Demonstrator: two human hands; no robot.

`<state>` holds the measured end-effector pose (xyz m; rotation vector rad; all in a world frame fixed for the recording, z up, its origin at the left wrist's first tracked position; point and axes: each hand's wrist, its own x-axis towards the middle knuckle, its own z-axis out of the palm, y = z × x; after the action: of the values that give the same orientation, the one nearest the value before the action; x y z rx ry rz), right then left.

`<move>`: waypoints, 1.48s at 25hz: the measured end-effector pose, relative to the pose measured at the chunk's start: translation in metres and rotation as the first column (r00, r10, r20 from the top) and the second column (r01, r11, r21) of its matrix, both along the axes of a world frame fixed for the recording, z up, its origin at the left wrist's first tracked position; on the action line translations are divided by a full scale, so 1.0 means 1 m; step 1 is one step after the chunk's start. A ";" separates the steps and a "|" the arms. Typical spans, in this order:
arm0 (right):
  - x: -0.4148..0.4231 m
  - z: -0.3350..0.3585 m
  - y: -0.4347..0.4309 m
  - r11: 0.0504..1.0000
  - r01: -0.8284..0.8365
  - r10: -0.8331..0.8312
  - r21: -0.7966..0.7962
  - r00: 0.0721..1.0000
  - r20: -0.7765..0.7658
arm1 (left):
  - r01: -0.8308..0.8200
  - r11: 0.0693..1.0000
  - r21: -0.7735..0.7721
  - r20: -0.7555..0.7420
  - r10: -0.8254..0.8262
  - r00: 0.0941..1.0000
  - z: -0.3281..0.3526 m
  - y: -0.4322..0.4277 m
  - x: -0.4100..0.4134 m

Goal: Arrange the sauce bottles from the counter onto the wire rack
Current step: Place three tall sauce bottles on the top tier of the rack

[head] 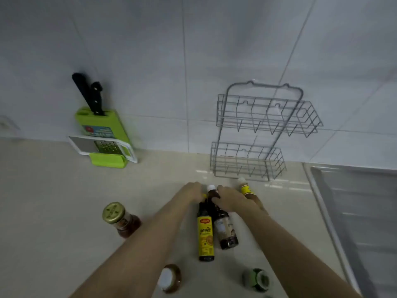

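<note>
Dark sauce bottles (214,224) stand upright together on the worktop (64,201), both hands (211,195) closed around their necks, wire rack (257,134) directly behind them.

Yellow label with a red oval logo and dark script, too blurred to read, on the tall dark sauce bottle (205,233). Printed labels elsewhere equally illegible; no legible numbers or signs.
</note>
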<state>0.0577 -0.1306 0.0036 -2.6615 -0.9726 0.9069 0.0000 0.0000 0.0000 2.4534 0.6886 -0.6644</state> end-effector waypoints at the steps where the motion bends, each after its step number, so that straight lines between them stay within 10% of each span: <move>1: 0.002 -0.005 0.003 1.000 0.020 -0.020 -0.003 1.000 -0.014 | -0.021 0.998 -0.052 -0.028 0.019 0.999 -0.003 0.001 0.001; 14: 0.020 -0.005 0.004 0.910 0.414 -0.362 0.022 0.821 -0.442 | -0.259 0.899 -0.354 0.141 0.325 0.935 -0.011 0.010 0.007; 26: 0.031 0.192 -0.040 0.715 0.351 -0.343 0.605 0.930 -0.133 | 0.046 0.975 0.216 0.715 -0.191 0.673 0.213 0.018 0.012; 37: 0.064 0.337 -0.036 0.476 0.200 -0.577 0.857 0.806 0.133 | 0.021 0.983 0.181 0.913 -0.176 0.367 0.338 0.002 0.061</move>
<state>0.1212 -0.1661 0.3401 -2.0600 -0.5359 -0.2421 0.0611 0.0017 0.3384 2.4562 0.0829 0.8227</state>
